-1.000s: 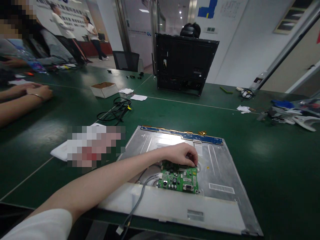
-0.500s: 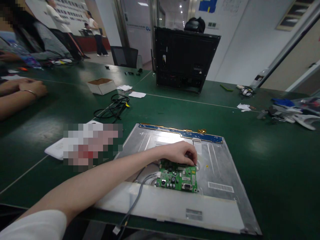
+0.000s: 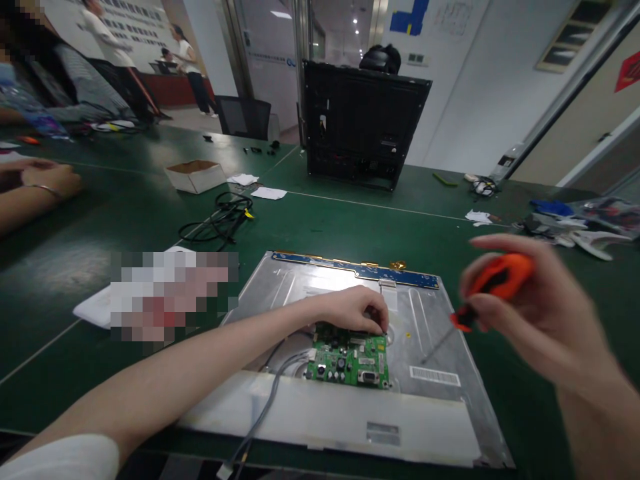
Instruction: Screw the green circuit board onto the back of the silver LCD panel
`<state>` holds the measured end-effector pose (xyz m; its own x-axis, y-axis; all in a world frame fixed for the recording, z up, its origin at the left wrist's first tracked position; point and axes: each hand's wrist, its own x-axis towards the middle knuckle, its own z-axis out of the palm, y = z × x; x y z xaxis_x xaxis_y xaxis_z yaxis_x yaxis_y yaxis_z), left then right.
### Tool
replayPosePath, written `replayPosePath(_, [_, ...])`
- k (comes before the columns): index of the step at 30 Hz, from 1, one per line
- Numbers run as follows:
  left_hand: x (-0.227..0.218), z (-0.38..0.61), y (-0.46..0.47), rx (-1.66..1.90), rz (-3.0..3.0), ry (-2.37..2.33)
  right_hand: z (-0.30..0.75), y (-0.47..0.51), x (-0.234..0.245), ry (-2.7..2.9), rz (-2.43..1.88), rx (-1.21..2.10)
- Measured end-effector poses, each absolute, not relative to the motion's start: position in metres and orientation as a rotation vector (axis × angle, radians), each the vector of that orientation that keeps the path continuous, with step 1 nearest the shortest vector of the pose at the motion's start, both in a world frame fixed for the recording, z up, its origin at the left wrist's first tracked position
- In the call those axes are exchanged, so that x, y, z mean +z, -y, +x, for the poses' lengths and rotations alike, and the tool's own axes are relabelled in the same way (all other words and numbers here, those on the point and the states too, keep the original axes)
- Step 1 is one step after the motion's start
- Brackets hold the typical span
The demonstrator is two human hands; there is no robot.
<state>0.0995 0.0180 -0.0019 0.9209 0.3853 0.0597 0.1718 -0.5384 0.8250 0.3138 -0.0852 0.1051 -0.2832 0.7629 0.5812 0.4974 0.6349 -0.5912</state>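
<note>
A flat display panel lies back side up on the table, a green circuit board at its middle. My left hand reaches across the panel. Its thumb and fingertips are pinched together at the board's upper right corner; anything between them is too small to make out. Above the panel's right part, my right hand is closed around the orange and black handle of a screwdriver. The blurred shaft points down and left toward the panel. Grey cables run from the board's left side over the front edge.
Behind the panel stands a black monitor housing. A small open box and a coiled black cable lie back left, with a partly blurred-out white object nearer. Another person's hands rest at far left. Clutter sits far right.
My right hand has come into view from the right, holding the screwdriver. My left hand keeps its place at the board corner. The view has shifted slightly.
</note>
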Motion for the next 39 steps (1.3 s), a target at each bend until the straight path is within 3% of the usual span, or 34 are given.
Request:
replayPosePath(3, [-0.001, 0.099, -0.017, 0.293, 2.107, -0.407, 0.293, 0.066, 0.077, 1.982, -0.974, 0.508])
replayPosePath(10, [0.002, 0.098, -0.016, 0.265, 2.116, -0.450, 0.285, 0.059, 0.026, 1.858, -1.033, 0.242])
replayPosePath(25, [0.004, 0.097, -0.015, 0.274, 2.109, -0.475, 0.286, 0.058, 0.021, 1.828, -1.043, 0.103])
replayPosePath(39, [0.001, 0.097, -0.016, 0.278, 2.100, -0.437, 0.276, 0.062, 0.025, 1.937, -0.800, 0.009])
